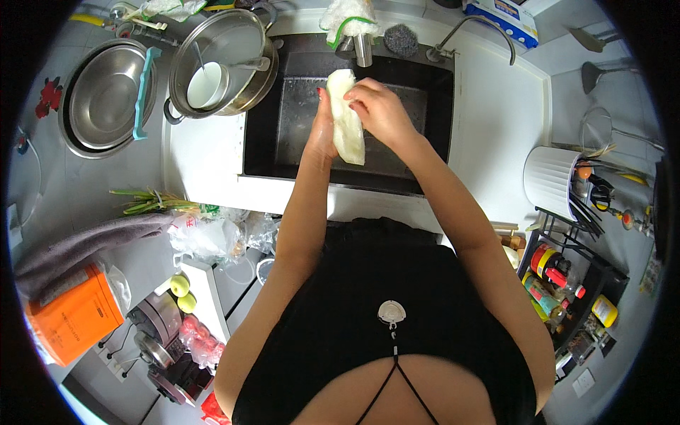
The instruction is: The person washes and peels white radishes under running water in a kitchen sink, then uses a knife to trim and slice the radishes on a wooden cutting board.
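Note:
A long, pale, peeled vegetable (346, 119) is held over the dark sink (303, 127), just below the faucet spout (363, 50). My left hand (321, 127) grips it along its left side, thumb pointing up towards its far end. On the other side, my right hand (383, 109) rests its bent fingertips on the upper part of the vegetable. Whether those fingers pinch it or only touch it, I cannot tell. No water stream is visible from the spout. A white cloth with a green edge is wrapped around the faucet's body (350, 18).
Left of the sink stands a lidded steel pot (255, 90) with a white bowl (206, 85) on it. Steel basins (109, 95) hang on the left wall. A scouring pad (401, 40) and a thin curved tap (473, 21) are behind the sink. A white utensil holder (550, 180) stands right.

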A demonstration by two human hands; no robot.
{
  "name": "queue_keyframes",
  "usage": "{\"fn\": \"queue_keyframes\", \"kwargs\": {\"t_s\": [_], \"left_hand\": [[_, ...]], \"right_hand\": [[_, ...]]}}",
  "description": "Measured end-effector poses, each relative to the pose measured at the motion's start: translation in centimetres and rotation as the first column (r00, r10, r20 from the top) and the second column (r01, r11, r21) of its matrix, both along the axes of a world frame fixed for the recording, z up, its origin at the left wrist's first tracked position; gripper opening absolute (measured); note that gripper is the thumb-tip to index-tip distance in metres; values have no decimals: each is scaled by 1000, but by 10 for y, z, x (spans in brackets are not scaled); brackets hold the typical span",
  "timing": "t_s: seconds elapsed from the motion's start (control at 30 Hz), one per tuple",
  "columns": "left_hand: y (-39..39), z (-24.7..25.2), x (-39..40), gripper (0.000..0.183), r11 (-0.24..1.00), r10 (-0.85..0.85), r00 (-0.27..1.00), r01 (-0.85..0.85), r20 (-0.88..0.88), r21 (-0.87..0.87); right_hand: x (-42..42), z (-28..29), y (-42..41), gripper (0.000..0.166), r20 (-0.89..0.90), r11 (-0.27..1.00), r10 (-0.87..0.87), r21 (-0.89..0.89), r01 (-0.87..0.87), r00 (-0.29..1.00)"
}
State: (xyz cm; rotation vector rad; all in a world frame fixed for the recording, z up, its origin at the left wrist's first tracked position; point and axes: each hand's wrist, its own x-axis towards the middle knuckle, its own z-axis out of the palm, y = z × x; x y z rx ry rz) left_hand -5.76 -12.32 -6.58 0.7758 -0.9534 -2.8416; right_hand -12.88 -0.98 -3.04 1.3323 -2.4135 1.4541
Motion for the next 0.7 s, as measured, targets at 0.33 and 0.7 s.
{"fn": "queue_keyframes", "kwargs": {"t_s": [0.33,0.7], "left_hand": [[-31,-26,0,74,992,-85,991,74,-105,-105],[-25,-20,-13,84,999,-4,991,-3,-137,-49]], "right_hand": [[37,-30,7,4,53,979,94,179,-102,994],[-80,-19,-11,21,-53,932,-318,166,322,947]]}}
